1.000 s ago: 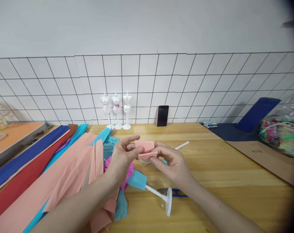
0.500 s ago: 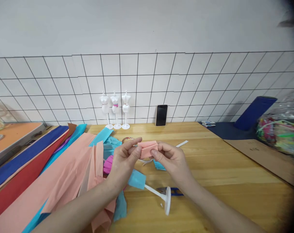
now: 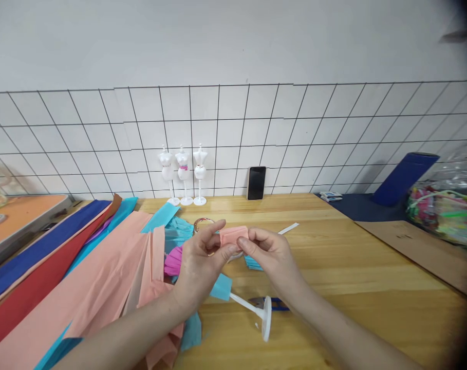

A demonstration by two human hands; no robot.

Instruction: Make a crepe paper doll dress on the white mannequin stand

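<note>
Between my two hands is a small folded piece of pink crepe paper (image 3: 233, 235), held above the table. My left hand (image 3: 202, 257) pinches its left and lower edge, with thumb in front. My right hand (image 3: 267, 250) grips the right side between thumb and fingers. Below them a small white mannequin stand (image 3: 266, 319) lies on its side, its body dressed in blue paper (image 3: 221, 287) and partly hidden by my left hand. Beside its base, blue-handled snips (image 3: 279, 304) are half covered. Folded blue paper (image 3: 253, 263) lies under my right hand.
Long crepe paper sheets (image 3: 102, 267) in pink, blue and red cover the left side. Three white mannequins (image 3: 184, 174) and a phone (image 3: 256, 183) stand by the tiled wall. Brown cardboard (image 3: 414, 246) and a plastic bag of colourful pieces (image 3: 449, 205) are at right.
My left thumb has slid right along the lower edge of the pink paper, close to my right thumb. The paper has shifted slightly left.
</note>
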